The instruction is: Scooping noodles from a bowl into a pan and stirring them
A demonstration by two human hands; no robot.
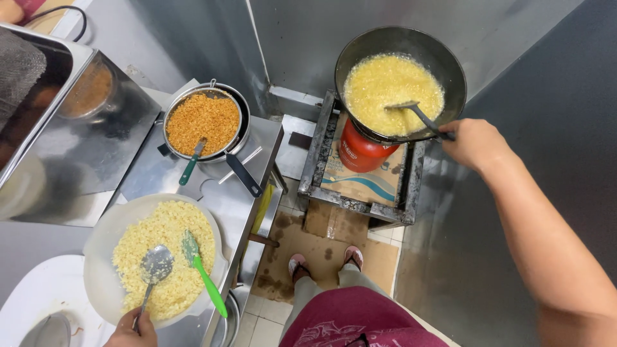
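Right hand: the right hand (474, 142) is closed around the dark handle of a long metal spatula (419, 114), its blade sunk in the frothing yellow contents of a black round wok (400, 82) at the far right.
Left hand: the left hand (132, 330), at the near left edge, grips the thin handle of a perforated steel skimmer (155, 266) lying on a heap of pale yellow crumbs.
Crumbs: they fill a wide white-lined shallow tray (103, 244) on the steel counter (157, 173); loose and light, likely to spill off a tilted skimmer.
Handling: the spatula looks stiff and probably hot and greasy near the blade, so the far end of the handle is the safe hold. The wok looks heavy and its contents would slosh.
Burner: the wok sits on a metal stand (321, 154) over a red gas cylinder (360, 151).
Around: a green plastic brush-like tool (202, 273) rests on the crumbs; farther off, a steel strainer of orange-brown fried bits (202, 122) sits in a pan.
In the way: the gap between counter and stand, with the person's feet (324, 260) below.
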